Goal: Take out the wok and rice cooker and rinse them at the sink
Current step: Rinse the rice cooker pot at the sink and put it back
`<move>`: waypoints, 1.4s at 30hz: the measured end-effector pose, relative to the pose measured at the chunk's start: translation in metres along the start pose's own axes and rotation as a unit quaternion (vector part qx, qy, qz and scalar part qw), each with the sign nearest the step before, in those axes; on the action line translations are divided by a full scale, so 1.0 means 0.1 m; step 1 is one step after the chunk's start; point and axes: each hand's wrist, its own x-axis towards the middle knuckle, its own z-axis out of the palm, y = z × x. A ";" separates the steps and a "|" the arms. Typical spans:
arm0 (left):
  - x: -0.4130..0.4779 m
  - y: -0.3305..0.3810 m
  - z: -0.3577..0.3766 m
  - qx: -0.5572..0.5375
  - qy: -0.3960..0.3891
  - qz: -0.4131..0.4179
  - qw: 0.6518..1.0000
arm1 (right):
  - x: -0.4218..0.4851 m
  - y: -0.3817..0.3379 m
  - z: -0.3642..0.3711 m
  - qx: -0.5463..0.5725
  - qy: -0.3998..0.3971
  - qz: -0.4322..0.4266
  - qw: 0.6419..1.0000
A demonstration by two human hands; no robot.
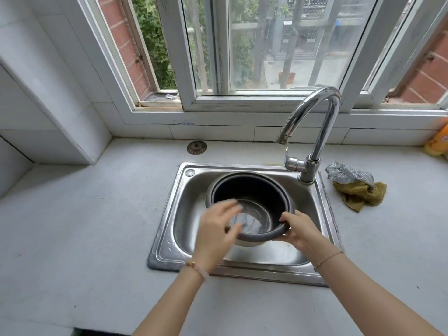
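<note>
rice cooker pot [254, 197] tilted in sink [164, 229], a little water inside | right hand [299, 230] clasps its near rim | left hand [217, 229] blurred, fingers spread over pot mouth, holding nothing | risk: wet one-handed grip could slip, pot banging basin or faucet [322, 122]

The rice cooker pot [252, 190] fills most of the sink [185, 214], leaving room along the basin's left and near sides, while the faucet [323, 132] arches over its back right and cloths [356, 192] occupy the counter [84, 226] beyond.
</note>
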 end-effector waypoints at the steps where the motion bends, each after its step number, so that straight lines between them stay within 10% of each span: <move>1: 0.04 -0.08 -0.09 -0.018 0.031 -0.088 0.995 | -0.01 -0.01 -0.01 -0.001 0.001 -0.012 1.000; 4: 0.18 -0.25 -0.34 -0.139 0.031 -0.316 0.938 | -0.03 -0.05 -0.04 -0.001 -0.003 -0.043 0.999; 9: 0.26 -0.32 -0.42 -0.338 -0.057 -0.447 0.826 | -0.06 -0.05 -0.09 0.026 -0.038 -0.049 0.998; 42: 0.08 0.22 -0.30 -0.413 -0.112 -0.373 0.823 | -1.01 0.19 -0.40 0.025 0.064 -0.174 0.982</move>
